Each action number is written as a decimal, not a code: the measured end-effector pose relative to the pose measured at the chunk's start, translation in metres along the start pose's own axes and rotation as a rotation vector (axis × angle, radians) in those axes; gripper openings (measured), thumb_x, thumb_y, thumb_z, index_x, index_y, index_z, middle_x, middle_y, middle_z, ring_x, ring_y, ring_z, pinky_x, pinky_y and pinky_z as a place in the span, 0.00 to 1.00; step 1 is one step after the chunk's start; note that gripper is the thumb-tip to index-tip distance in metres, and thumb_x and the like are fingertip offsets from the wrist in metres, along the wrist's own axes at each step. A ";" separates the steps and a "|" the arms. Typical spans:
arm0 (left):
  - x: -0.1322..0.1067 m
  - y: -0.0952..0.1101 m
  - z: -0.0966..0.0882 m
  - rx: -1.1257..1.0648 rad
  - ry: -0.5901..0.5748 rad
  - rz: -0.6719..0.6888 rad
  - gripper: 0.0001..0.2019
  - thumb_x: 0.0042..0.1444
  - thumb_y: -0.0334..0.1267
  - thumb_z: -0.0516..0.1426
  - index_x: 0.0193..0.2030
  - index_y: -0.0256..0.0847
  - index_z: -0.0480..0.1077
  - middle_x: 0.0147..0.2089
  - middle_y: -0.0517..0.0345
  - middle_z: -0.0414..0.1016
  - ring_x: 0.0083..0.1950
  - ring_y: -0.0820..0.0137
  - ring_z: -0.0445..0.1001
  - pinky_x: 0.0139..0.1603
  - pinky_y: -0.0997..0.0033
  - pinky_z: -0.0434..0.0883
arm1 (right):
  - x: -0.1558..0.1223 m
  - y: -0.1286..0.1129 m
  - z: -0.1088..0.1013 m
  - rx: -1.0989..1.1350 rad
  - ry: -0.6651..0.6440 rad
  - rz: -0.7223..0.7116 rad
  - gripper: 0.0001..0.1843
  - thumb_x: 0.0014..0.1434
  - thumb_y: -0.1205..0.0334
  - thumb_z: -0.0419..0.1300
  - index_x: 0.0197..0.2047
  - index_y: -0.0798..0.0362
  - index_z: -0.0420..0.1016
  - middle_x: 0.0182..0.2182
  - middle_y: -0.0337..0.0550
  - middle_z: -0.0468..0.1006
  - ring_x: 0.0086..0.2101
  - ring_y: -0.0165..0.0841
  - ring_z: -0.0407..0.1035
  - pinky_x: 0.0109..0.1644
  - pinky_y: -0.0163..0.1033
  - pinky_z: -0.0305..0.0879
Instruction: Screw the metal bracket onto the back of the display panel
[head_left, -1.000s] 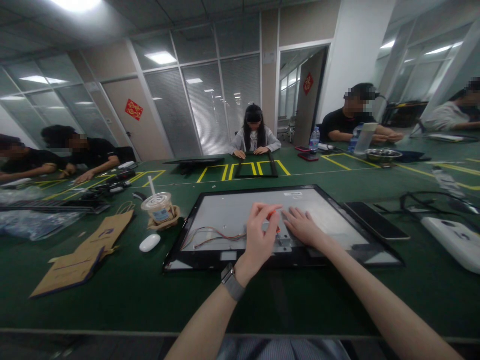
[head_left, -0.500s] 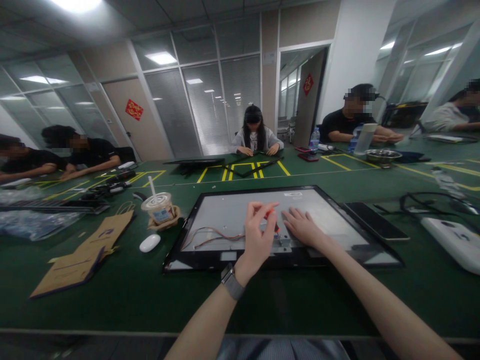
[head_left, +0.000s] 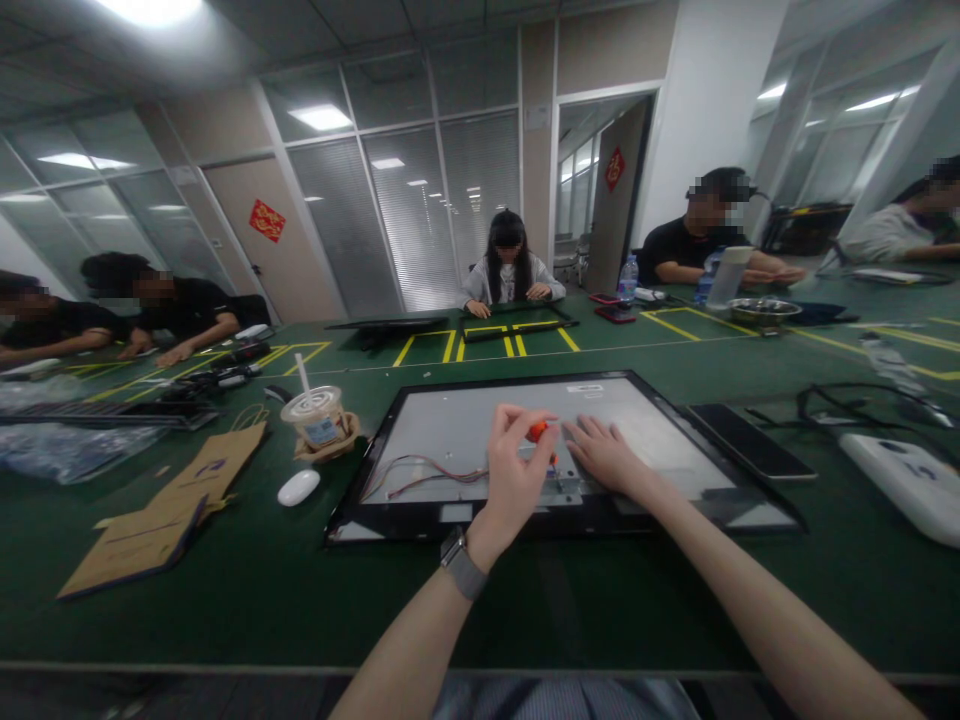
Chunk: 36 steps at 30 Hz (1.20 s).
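Observation:
A flat display panel with a black frame lies face down on the green table in front of me. Thin coloured wires run across its grey back toward a small metal part. My left hand, with a watch on the wrist, pinches the orange handle of a small screwdriver held upright over that part. My right hand lies flat on the panel just right of the screwdriver, fingers stretched out.
A lidded drink cup with a straw, a white mouse and a brown paper bag lie to the left. A black phone, cables and a white device lie to the right. Several people sit around the table.
My left fingers have shifted on the screwdriver handle, showing more of its orange top. The person across the table has moved a black frame down flat.

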<state>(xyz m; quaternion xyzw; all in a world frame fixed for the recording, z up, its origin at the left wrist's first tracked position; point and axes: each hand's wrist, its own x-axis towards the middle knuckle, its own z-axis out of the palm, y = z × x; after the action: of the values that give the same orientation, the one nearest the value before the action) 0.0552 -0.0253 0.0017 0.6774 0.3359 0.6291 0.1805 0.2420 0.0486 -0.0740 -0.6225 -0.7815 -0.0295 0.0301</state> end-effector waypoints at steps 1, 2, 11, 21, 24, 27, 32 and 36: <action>-0.001 0.000 0.000 0.002 0.006 -0.005 0.08 0.63 0.40 0.57 0.43 0.42 0.77 0.40 0.57 0.63 0.38 0.72 0.69 0.42 0.70 0.72 | 0.000 0.001 0.001 0.006 0.003 -0.002 0.30 0.70 0.53 0.38 0.71 0.51 0.57 0.69 0.57 0.56 0.67 0.49 0.49 0.65 0.62 0.48; -0.001 0.001 -0.001 0.002 0.006 -0.009 0.09 0.64 0.39 0.56 0.44 0.42 0.77 0.41 0.55 0.63 0.39 0.71 0.70 0.43 0.69 0.72 | 0.001 0.001 0.002 0.011 0.006 -0.004 0.30 0.70 0.53 0.38 0.71 0.50 0.57 0.69 0.57 0.56 0.67 0.50 0.49 0.65 0.63 0.48; -0.001 -0.002 -0.002 -0.025 -0.057 -0.013 0.15 0.68 0.36 0.48 0.54 0.41 0.73 0.46 0.51 0.71 0.46 0.68 0.72 0.49 0.67 0.70 | 0.003 0.003 0.006 -0.017 0.008 -0.008 0.30 0.70 0.53 0.38 0.71 0.51 0.56 0.69 0.58 0.56 0.66 0.50 0.50 0.65 0.62 0.49; -0.001 0.001 -0.003 0.035 0.004 -0.016 0.13 0.66 0.35 0.51 0.46 0.43 0.78 0.41 0.55 0.62 0.41 0.70 0.67 0.46 0.69 0.68 | 0.001 0.002 0.004 -0.014 0.022 -0.014 0.30 0.70 0.53 0.38 0.71 0.51 0.57 0.69 0.58 0.57 0.66 0.50 0.51 0.65 0.63 0.50; -0.001 0.001 -0.004 0.017 -0.006 -0.031 0.18 0.66 0.30 0.46 0.53 0.43 0.75 0.45 0.53 0.63 0.43 0.70 0.67 0.46 0.69 0.68 | 0.000 0.001 0.003 -0.005 0.022 -0.013 0.30 0.70 0.54 0.38 0.71 0.53 0.57 0.69 0.59 0.56 0.66 0.51 0.50 0.65 0.63 0.49; 0.000 -0.001 -0.004 0.020 -0.009 -0.027 0.18 0.65 0.30 0.46 0.54 0.40 0.73 0.45 0.53 0.64 0.42 0.70 0.68 0.45 0.70 0.68 | 0.000 0.000 0.002 -0.003 0.026 -0.014 0.30 0.70 0.55 0.38 0.71 0.53 0.57 0.69 0.60 0.56 0.66 0.51 0.50 0.65 0.63 0.50; 0.001 -0.006 -0.003 -0.038 0.022 -0.013 0.23 0.58 0.22 0.44 0.53 0.40 0.71 0.41 0.55 0.68 0.41 0.70 0.69 0.46 0.69 0.69 | -0.001 0.000 0.001 -0.015 0.038 -0.023 0.29 0.70 0.55 0.39 0.70 0.54 0.58 0.68 0.61 0.57 0.66 0.51 0.51 0.64 0.62 0.51; -0.001 -0.007 -0.002 -0.007 0.036 -0.007 0.21 0.57 0.21 0.43 0.40 0.39 0.75 0.40 0.54 0.66 0.37 0.72 0.69 0.40 0.71 0.69 | -0.001 0.002 0.003 -0.012 0.055 -0.035 0.30 0.70 0.55 0.38 0.70 0.53 0.58 0.68 0.60 0.58 0.66 0.50 0.52 0.64 0.63 0.51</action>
<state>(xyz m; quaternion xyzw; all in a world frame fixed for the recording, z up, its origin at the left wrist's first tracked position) 0.0516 -0.0216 -0.0033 0.6642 0.3393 0.6416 0.1789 0.2440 0.0486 -0.0770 -0.6077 -0.7911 -0.0521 0.0473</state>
